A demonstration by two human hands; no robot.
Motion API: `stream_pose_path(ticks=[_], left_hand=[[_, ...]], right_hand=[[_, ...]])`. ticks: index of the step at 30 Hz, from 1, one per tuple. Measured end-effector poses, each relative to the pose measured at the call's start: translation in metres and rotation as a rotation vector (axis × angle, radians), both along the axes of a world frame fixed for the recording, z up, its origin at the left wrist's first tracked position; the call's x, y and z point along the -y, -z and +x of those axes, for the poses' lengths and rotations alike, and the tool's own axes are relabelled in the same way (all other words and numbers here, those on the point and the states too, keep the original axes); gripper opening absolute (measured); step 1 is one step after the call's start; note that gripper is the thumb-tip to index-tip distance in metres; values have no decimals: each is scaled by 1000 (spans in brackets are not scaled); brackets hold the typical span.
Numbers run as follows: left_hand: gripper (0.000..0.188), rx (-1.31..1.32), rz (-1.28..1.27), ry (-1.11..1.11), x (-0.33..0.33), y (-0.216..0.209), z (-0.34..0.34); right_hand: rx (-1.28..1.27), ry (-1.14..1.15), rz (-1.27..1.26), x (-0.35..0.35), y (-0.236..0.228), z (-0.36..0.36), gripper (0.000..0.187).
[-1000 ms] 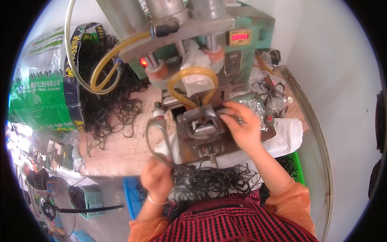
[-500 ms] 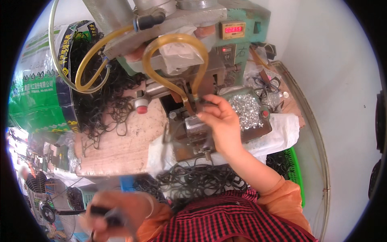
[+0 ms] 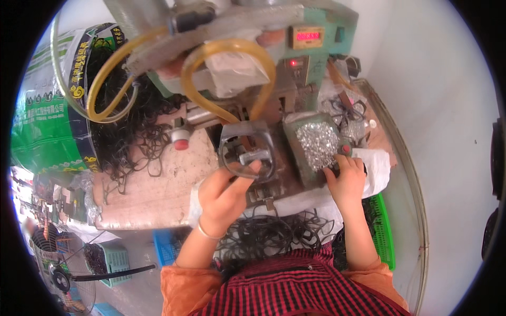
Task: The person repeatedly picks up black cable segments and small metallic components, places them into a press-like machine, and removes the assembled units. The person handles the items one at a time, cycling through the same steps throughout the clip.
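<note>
My left hand (image 3: 224, 197) is in front of the press, its thumb and fingers closed on the near edge of a dark, rounded, frame-like loop (image 3: 272, 152). The loop is held up before the press's metal fixture (image 3: 255, 156), which shows through its opening. I cannot tell whether the two touch. My right hand (image 3: 348, 181) rests at the near right corner of a tray (image 3: 303, 171) of small shiny metal pieces (image 3: 318, 145). Its thumb and fingers are apart, just below a red button (image 3: 345, 149). The fingertips are partly hidden.
A green press (image 3: 329, 31) with a yellow hose (image 3: 190, 73) stands ahead. Another red button (image 3: 181, 144) sits left of the fixture. Black loops (image 3: 274, 231) lie in my lap, and more (image 3: 153, 150) spill from a green-and-white sack (image 3: 47, 126). A green basket (image 3: 387, 231) stands at right.
My left hand has come up from the lower left to the fixture with the dark loop. My right hand has left the fixture and moved right to the tray's corner.
</note>
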State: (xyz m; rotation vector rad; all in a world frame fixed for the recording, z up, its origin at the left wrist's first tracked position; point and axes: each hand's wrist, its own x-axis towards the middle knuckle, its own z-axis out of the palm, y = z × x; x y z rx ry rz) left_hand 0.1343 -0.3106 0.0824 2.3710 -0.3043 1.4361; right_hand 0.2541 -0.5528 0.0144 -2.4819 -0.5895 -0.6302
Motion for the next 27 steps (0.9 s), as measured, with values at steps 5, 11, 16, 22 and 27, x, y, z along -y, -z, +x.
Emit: stream_pose_path(ticks=[5,11,16,22,27], left_hand=[[20,34,93,-21,-2,10,8],[19,85,114,-3,-12,20,2],[29,34,44,70,-6,10,3],[29,3,-5,-296,-6,30,-57],[18,-85,-166,-679,-143,50,-47]], right_hand=[[100,-78,111,-10,23,27,14],[-6,-58,231,-30,12,52,8],[18,-92,334,-22,20,50,12],[-168,-71,468,-16,25,43,10],[-304,-80,571,-8,20,21,10]])
